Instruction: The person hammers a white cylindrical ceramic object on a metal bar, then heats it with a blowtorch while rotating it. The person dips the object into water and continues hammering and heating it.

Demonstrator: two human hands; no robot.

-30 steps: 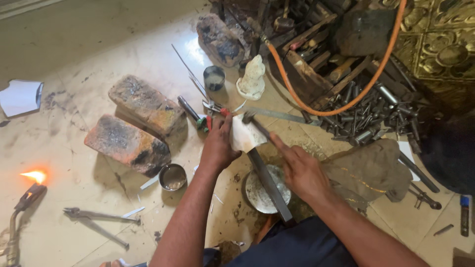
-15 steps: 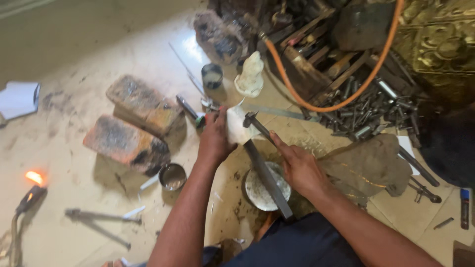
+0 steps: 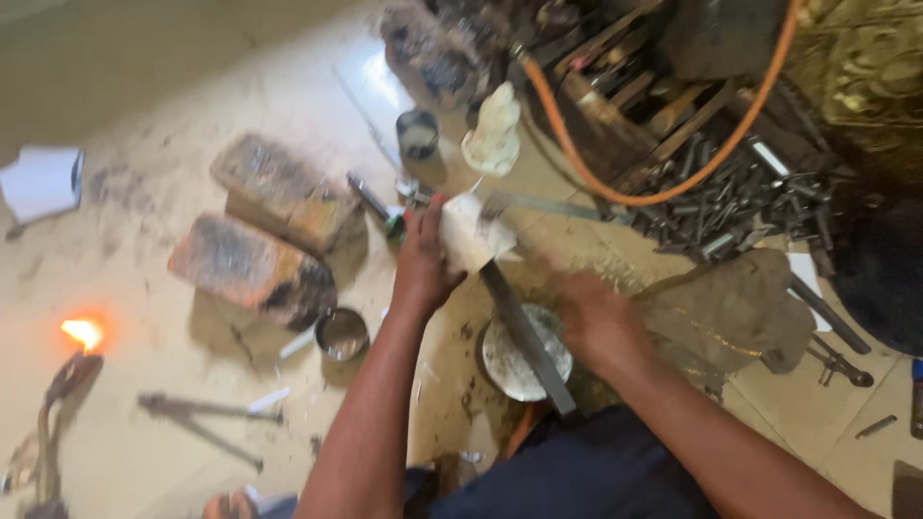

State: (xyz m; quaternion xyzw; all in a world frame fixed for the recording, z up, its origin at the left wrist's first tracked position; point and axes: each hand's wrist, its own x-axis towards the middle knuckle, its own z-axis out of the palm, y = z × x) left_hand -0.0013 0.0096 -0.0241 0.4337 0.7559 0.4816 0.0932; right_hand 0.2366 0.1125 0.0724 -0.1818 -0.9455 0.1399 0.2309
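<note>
Down on the floor, the left hand (image 3: 423,264) grips a pale, lumpy white piece (image 3: 468,231), its fingers closed around the lower side so the piece stands up above the thumb. A long flat metal file (image 3: 524,332) runs from under that piece back toward the person, slanting over a shallow round dish (image 3: 505,370) with pale dust or scraps in it. The right hand (image 3: 596,322) is blurred, beside the file's near half; it seems closed on something, but I cannot tell whether it holds the file or only rests against it. To judge by its chalky, uneven look, the white piece is probably light and brittle, likely to chip at thin edges, so the thick base where the left hand has it looks like the safest hold. The file looks stiff and heavy, best held at the near end. Toward the left edge of the floor lie two scorched bricks (image 3: 260,240), a small metal cup (image 3: 342,333) just beside the nearer one, a burning torch (image 3: 82,336) and a pair of tongs (image 3: 207,418). An orange hose (image 3: 654,197) curves over a heap of metal scraps (image 3: 740,207) at the far right.
</note>
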